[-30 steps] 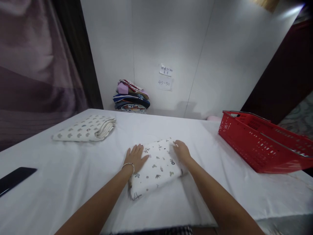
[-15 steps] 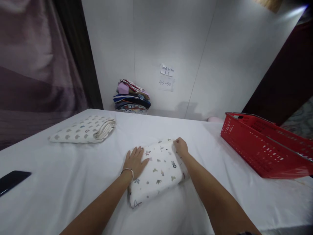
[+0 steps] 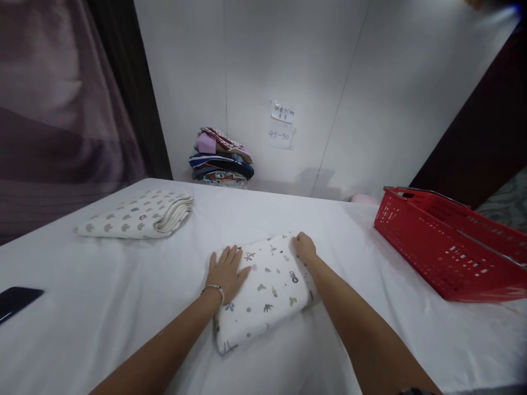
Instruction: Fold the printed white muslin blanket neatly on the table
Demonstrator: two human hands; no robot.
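Observation:
A folded white cloth (image 3: 267,285) with small printed leaves, dots and figures lies on the table in front of me. My left hand (image 3: 226,271) rests flat on its left side, fingers spread, with a bracelet at the wrist. At the cloth's far right corner, my right hand (image 3: 305,247) is closed with its fingers curled on the edge. Further back on the left is a second folded cloth (image 3: 132,219), white with grey printed shapes, its layered edge turned toward the right. Neither hand touches it.
A red plastic basket (image 3: 428,247) with metal handles stands on the right of the white-covered table (image 3: 164,307). A dark phone-like object (image 3: 18,300) lies at the left edge. Behind the table, a stack of folded fabrics (image 3: 222,159) sits by the wall, below and left of paper signs (image 3: 282,126).
Both hands keep their places on the cloth, which has barely shifted. The camera view has moved slightly, so the basket and phone-like object appear a little displaced.

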